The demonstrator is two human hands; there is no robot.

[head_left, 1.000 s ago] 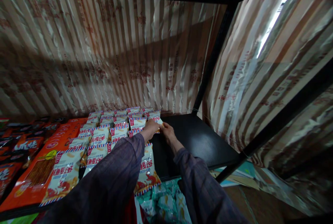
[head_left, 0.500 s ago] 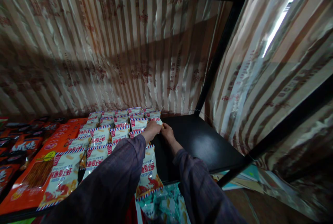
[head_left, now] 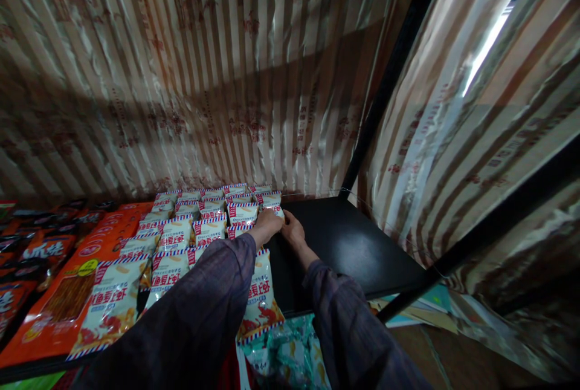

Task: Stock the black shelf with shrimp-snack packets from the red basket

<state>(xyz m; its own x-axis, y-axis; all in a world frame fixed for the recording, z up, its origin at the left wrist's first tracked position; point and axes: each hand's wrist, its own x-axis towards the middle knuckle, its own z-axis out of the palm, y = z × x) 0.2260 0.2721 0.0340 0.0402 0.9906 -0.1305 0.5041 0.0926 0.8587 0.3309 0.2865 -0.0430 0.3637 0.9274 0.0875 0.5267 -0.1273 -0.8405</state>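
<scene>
Both hands reach to the back of a black shelf (head_left: 344, 245), at the right end of rows of white snack packets (head_left: 211, 230) with striped edges and red lettering. My left hand (head_left: 269, 224) has its fingers closed on the lower part of one snack packet (head_left: 270, 199) in that right-hand column. Beside it, my right hand (head_left: 293, 231) pinches the same packet's right edge, its fingertips partly hidden. Under my left forearm a larger-looking front packet (head_left: 260, 299) lies face up, partly covered by the sleeve.
Orange packs (head_left: 67, 293) and dark-and-red packs (head_left: 43, 251) lie to the left. Green packets (head_left: 290, 351) sit below the shelf's front edge. A black post (head_left: 380, 106) stands at the back right corner, before striped sheeting (head_left: 226, 75). A thin wire (head_left: 312, 193) runs along the back.
The hands stay almost in place at the same packet, the right fingers slightly higher and closer to it. The view has shifted a little.
</scene>
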